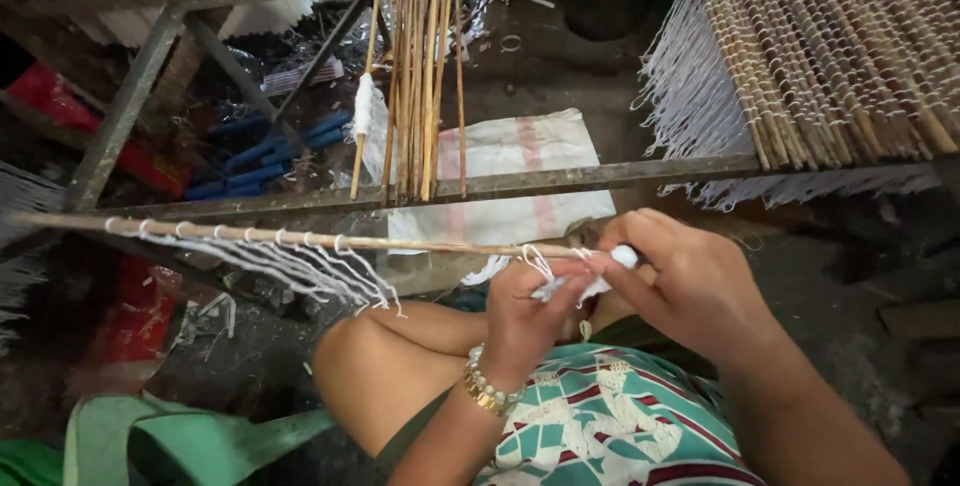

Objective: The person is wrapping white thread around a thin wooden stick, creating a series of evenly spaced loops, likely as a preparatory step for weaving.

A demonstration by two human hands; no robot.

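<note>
Here, a thin bamboo stick point(330, 239) lies nearly level across the lower middle of the view, just below the grey metal rail point(560, 182). White string loops point(290, 264) hang in a row from the stick, their loose ends trailing down and to the right. The left hand point(530, 311) sits under the stick's right end, its fingers point(560, 281) pressed together on a tuft of white string point(560, 286). The right hand point(680, 281) meets it from the right, its fingers point(625, 256) pinching the same string at the stick's tip. A beaded bracelet point(485, 386) circles the left wrist. Above the rail, a bundle of bare sticks point(415, 86) leans across it; to the rail's upper right, a dense mat of strung sticks point(830, 46) rests with a white fringe point(690, 96) hanging at its left edge. Behind the rail lies a white woven sack point(520, 161). Open room remains left of the hands, beneath the stick, over the dark floor point(240, 356); the person's bare knee point(380, 366) closes in below.
</note>
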